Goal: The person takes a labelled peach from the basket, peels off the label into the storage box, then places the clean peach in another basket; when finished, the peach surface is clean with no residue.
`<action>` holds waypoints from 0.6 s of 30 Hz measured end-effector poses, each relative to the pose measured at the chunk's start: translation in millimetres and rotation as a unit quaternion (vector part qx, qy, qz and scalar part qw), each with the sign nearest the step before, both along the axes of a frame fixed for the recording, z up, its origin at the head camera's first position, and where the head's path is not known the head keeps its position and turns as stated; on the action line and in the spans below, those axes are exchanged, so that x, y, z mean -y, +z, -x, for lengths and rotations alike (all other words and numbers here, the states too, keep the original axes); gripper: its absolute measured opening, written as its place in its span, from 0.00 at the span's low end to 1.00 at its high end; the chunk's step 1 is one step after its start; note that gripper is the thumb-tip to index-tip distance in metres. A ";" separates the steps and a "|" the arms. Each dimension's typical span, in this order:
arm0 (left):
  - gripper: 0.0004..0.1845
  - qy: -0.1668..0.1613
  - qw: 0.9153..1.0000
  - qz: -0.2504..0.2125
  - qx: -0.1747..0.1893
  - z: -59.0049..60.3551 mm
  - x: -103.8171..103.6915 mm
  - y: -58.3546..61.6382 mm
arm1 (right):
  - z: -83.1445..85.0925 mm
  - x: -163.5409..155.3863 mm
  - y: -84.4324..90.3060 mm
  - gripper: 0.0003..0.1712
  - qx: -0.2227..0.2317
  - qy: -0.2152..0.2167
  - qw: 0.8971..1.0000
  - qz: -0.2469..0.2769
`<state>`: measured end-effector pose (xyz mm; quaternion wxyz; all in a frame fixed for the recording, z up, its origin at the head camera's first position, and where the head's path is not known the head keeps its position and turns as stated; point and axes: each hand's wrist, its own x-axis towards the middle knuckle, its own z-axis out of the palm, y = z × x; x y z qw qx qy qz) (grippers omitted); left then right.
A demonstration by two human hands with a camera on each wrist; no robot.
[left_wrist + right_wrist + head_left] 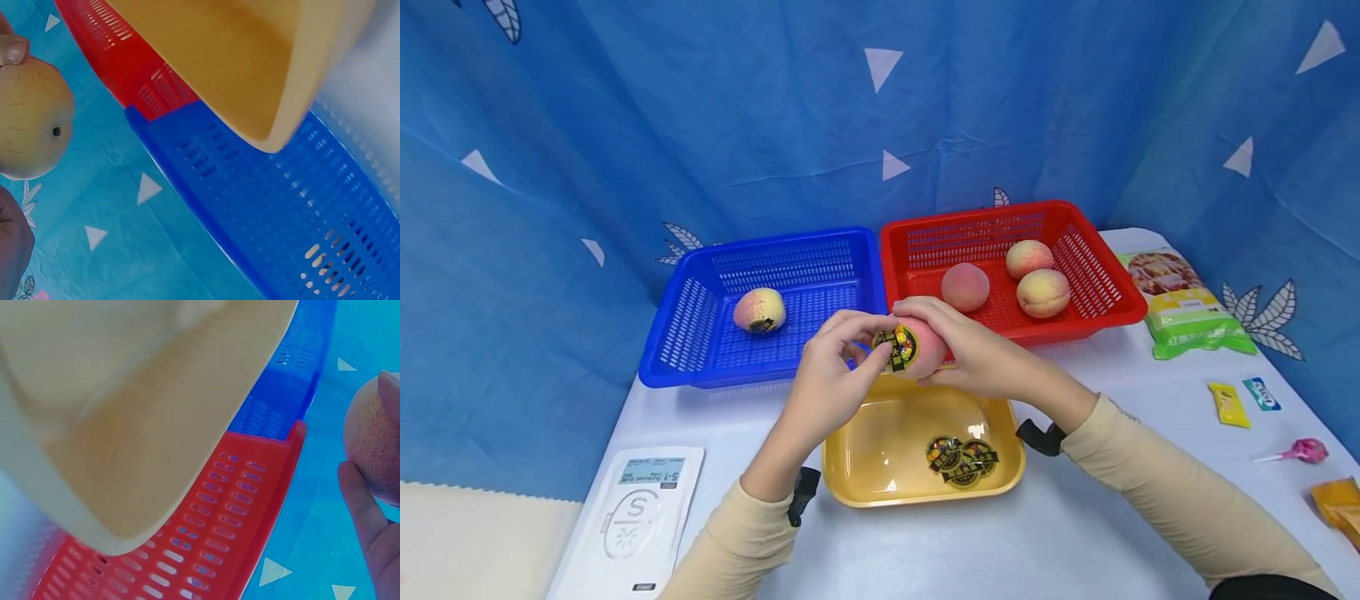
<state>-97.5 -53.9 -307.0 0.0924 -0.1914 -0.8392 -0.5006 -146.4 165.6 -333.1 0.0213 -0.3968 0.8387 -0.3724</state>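
Over the yellow tray [925, 497], a pink peach [929, 343] is held up in my right hand [973, 354], its fingers curled around the fruit's right side. A round black-and-gold sticker [904, 347] with a colourful fruit print lies on the peach's left side. My left hand [838, 367] pinches at the left part of this sticker with thumb and forefinger, against the peach. In the left wrist view the underside of the peach [34, 119] shows a small dark hole. The right wrist view has the peach [375, 437] between fingertips. Several similar stickers [961, 460] lie in the tray.
A blue basket [700, 379] at back left contains one stickered peach [760, 310]. Beside it, a red basket [1105, 315] bears three peaches. A white packet [632, 517] lies at left; a green food bag [1195, 308], small wrapped sweets [1228, 405] and a lollipop [1307, 451] lie at right.
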 end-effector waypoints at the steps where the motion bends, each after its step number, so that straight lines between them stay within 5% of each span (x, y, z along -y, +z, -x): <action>1: 0.11 -0.003 1.000 -0.007 -0.002 -1.2 -0.9 0.4 | -0.2 -0.9 -0.1 0.50 -0.002 -0.002 1.000 0.000; 10: 0.11 -0.031 0.996 -0.077 0.007 -24.1 -8.5 3.7 | -3.3 -14.5 -3.1 0.49 0.006 -0.044 0.999 0.004; 18: 0.11 -0.042 0.992 -0.047 0.113 -37.6 -13.3 -19.6 | -5.4 -34.2 -5.1 0.50 0.009 -0.090 0.996 0.012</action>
